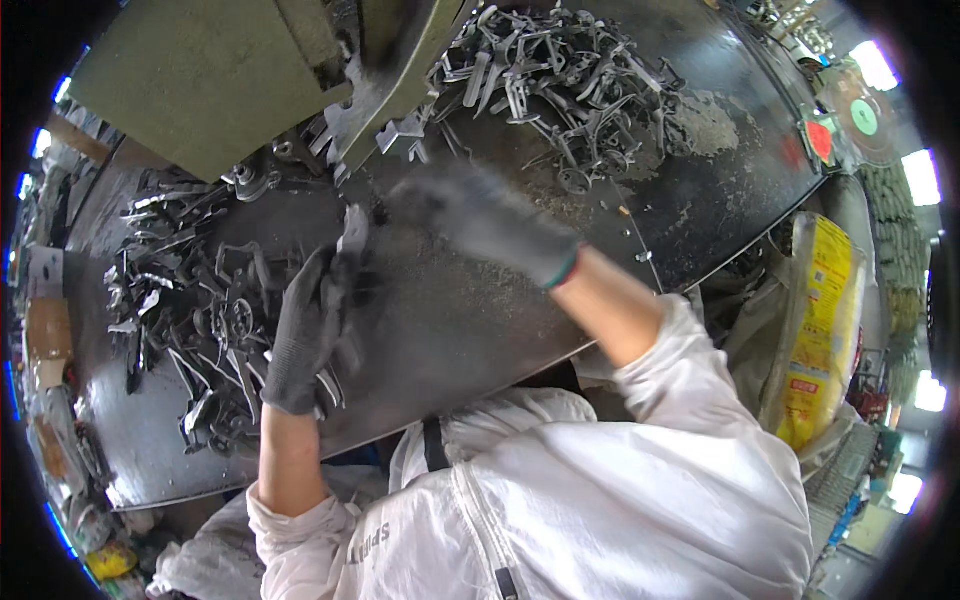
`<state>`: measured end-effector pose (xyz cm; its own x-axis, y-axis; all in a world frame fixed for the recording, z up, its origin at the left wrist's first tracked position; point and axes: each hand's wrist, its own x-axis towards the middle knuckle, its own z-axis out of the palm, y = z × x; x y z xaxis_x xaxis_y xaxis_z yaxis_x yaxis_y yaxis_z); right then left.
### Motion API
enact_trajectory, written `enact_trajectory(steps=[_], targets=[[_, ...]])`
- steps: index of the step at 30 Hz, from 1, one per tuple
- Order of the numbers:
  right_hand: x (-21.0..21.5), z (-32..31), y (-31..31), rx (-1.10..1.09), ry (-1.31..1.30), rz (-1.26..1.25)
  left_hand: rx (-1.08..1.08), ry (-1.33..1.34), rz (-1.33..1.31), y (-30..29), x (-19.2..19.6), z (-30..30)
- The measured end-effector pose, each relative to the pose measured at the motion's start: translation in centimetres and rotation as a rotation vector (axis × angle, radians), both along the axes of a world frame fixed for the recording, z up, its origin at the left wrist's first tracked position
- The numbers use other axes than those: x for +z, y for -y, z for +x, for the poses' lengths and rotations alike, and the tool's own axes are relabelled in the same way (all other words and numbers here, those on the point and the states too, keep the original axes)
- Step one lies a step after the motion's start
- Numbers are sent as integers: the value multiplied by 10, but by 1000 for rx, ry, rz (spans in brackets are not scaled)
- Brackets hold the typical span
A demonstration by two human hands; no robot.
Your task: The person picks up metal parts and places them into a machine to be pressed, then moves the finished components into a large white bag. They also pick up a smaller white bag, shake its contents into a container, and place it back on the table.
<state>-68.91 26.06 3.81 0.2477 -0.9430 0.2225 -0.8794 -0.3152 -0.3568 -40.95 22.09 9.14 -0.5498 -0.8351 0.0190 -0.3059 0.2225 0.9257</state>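
Observation:
My left hand (303, 340), in a dark grey knit glove, is closed on a small grey metal part (352, 232) whose pale end stands up beyond the fingertips. The rest of that part is hidden by the glove and blur. To the right, my right hand (490, 222), gloved the same way, reaches over the dark metal table (450, 340) toward the machine; motion smears its fingers, so what they hold is unclear. Left of my left hand lies a heap of grey metal castings (215, 300). A larger pile of similar castings (570, 85) spreads beyond my right hand.
A green machine (200, 80) overhangs the table at the far left, its curved frame (400, 90) close to my right hand. A round metal fitting (250, 182) shows beneath it. At the right, a yellow printed sack (815, 330) stands beside the table edge.

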Motion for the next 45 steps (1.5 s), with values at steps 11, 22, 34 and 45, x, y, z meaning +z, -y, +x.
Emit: enact_trajectory(steps=[11,22,34,45], targets=[[95,-187,-52,-389,-349,180,128,-147,491,12,-11,8],[62,23,7,-326,1638,478,-39,156,73,39,-2,-8],[67,67,11,-245,1272,341,-5,-1,-120,55,-12,-9],[27,59,12,-326,1439,490,-19,628,-818,153,16,38]])
